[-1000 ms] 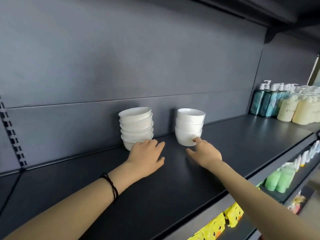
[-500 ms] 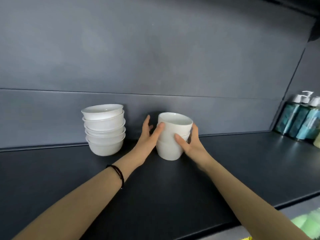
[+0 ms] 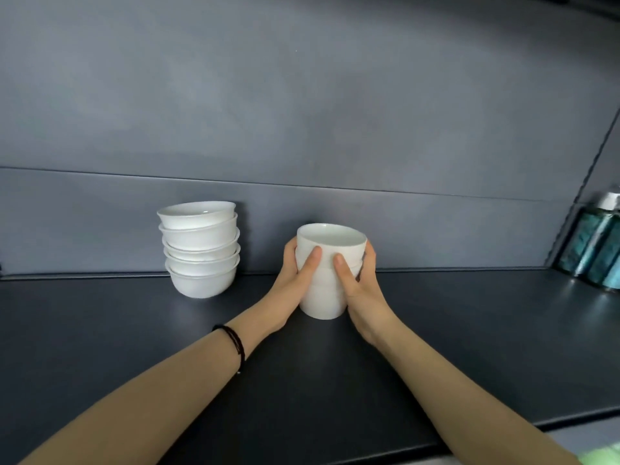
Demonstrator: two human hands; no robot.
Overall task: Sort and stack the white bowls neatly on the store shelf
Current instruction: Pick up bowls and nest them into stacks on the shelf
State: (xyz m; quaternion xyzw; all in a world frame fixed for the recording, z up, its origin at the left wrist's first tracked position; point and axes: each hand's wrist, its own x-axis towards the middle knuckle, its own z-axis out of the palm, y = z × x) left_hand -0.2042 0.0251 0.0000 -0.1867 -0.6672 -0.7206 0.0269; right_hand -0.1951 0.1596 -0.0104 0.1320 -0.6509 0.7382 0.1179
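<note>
- Black cord bracelet sits on the left wrist, 7 o'clock of the grip.
- Left hand and right hand clasp the short stack of deep white ceramic bowls: fingers curled round its sides, thumbs on the front. Judged a two-sided hold to keep the bowls aligned.
- This stack appears to rest mid-way along the dark matt shelf.
- Taller, uneven stack of wider white ceramic bowls stands at 9 o'clock, apart, with nothing between.
- Teal bottles stand at 3 o'clock, well apart.

Dim, soft light; faint glare on shelf; wide-angle bending, blurred edges.
</note>
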